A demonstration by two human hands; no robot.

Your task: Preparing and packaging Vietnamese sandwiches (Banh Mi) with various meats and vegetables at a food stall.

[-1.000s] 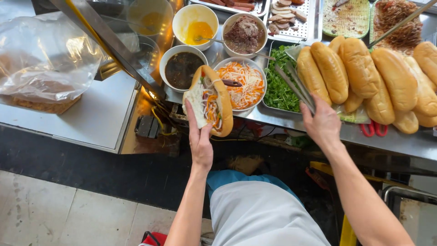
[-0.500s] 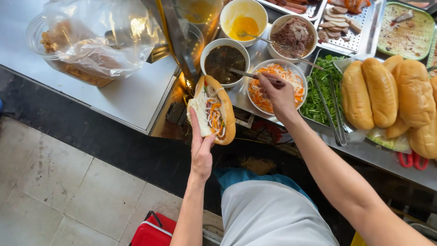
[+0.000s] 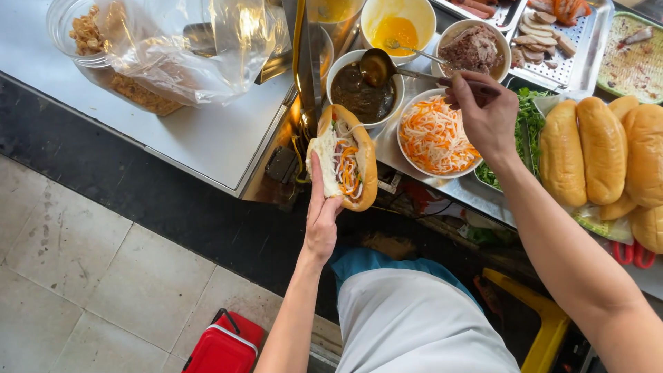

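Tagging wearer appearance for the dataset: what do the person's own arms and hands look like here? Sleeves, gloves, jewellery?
Both forearms are bare up to the frame edge, with no sleeve cuffs showing. The left hand and right hand wear no gloves. No watch, bracelet or ring shows on either. Below them, the person wears a light grey garment over something teal-blue.

A single head-worn camera looks steeply down from close above, facing the counter (image 3: 207,138) across the frame's top, with tiled floor (image 3: 103,276) at lower left and the person's apron at bottom centre.
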